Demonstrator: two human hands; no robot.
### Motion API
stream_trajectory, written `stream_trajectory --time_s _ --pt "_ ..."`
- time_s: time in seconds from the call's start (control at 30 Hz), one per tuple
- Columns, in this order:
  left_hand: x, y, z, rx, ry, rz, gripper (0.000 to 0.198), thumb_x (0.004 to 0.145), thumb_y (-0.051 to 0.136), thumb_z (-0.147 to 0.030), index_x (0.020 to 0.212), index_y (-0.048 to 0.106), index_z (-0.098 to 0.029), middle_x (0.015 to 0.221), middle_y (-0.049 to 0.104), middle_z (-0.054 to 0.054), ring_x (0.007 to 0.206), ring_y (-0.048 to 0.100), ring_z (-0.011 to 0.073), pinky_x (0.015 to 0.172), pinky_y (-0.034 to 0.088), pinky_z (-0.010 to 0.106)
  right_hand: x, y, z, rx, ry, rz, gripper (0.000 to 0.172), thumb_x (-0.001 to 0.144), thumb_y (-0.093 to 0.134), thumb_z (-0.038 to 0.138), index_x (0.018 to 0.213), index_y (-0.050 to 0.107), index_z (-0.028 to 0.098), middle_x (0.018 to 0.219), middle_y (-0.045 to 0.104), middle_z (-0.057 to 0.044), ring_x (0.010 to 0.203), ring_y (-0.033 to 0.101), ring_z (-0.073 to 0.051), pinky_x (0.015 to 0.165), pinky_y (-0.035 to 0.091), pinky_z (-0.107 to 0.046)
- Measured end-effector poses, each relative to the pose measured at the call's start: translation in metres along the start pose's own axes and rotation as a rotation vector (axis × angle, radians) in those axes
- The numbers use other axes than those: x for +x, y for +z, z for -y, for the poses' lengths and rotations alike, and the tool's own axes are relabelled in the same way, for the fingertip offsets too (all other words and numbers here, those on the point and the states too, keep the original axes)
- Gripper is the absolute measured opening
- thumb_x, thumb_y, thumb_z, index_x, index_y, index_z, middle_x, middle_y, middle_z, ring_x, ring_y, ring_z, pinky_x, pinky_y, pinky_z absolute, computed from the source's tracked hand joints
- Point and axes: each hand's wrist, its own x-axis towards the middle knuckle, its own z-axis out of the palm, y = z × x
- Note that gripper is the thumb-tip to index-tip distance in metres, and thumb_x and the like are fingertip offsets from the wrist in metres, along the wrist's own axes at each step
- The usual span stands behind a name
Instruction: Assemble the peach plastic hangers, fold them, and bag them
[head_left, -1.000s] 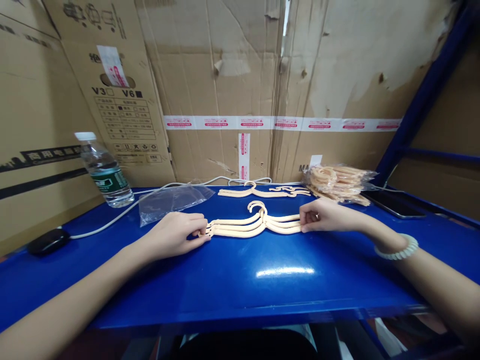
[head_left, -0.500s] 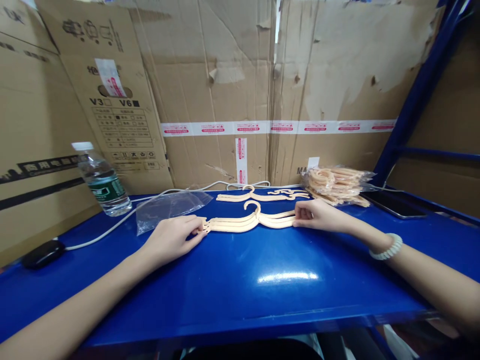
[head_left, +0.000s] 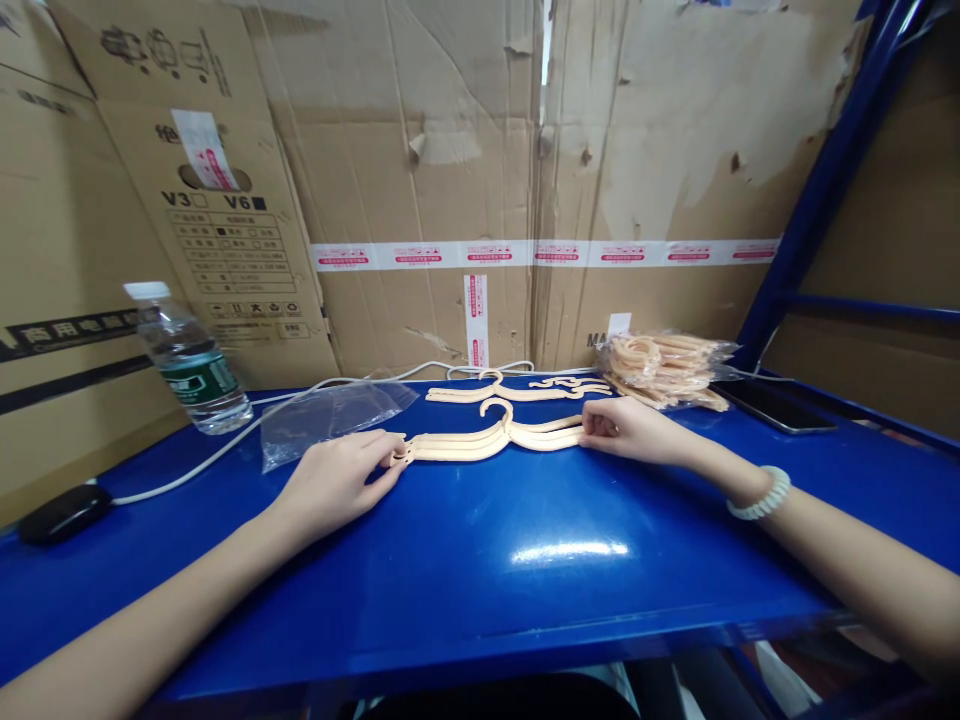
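A small stack of cream plastic hangers (head_left: 491, 440) lies flat on the blue table (head_left: 525, 560), hooks pointing away from me. My left hand (head_left: 337, 480) pinches the stack's left end with curled fingers. My right hand (head_left: 626, 430), with a pale bead bracelet on its wrist, grips the right end. Both hands rest on the table top.
More loose hangers (head_left: 517, 388) lie behind the stack. A bagged bundle of hangers (head_left: 667, 370) sits at the back right beside a dark phone (head_left: 772, 408). An empty clear bag (head_left: 330, 410), a water bottle (head_left: 187, 360), a white cable and a black device (head_left: 64, 512) lie left. Cardboard walls stand behind.
Both hands and the stack have slid slightly away from me and to the left, toward the loose hangers. The grip on both ends is the same.
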Motion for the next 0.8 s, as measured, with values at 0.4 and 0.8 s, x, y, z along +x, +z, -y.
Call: stream_trajectory --time_s 0.4,0.8 --pt "-0.002 0.000 -0.003 -0.026 0.141 -0.099 0.021 0.092 0.041 -0.029 0.089 0.061 -0.023 0.087 0.069 0.000 0.079 0.066 0.0173 0.063 0.043 0.025 0.000 -0.001 -0.002 0.000 -0.012 0.005 0.015 0.082 0.059 0.032 0.077 0.055 0.019 0.070 0.062 -0.003 0.062 0.055 -0.016 0.056 0.037 -0.026" --pt "-0.002 -0.006 -0.012 -0.141 0.267 -0.071 0.018 0.090 0.044 -0.020 0.082 0.060 -0.022 0.072 0.061 -0.001 0.068 0.057 0.0137 0.062 0.042 0.023 -0.002 -0.007 -0.003 -0.025 0.007 0.057 0.014 0.081 0.057 0.032 0.075 0.055 0.019 0.067 0.061 -0.002 0.059 0.054 -0.016 0.054 0.038 -0.027"
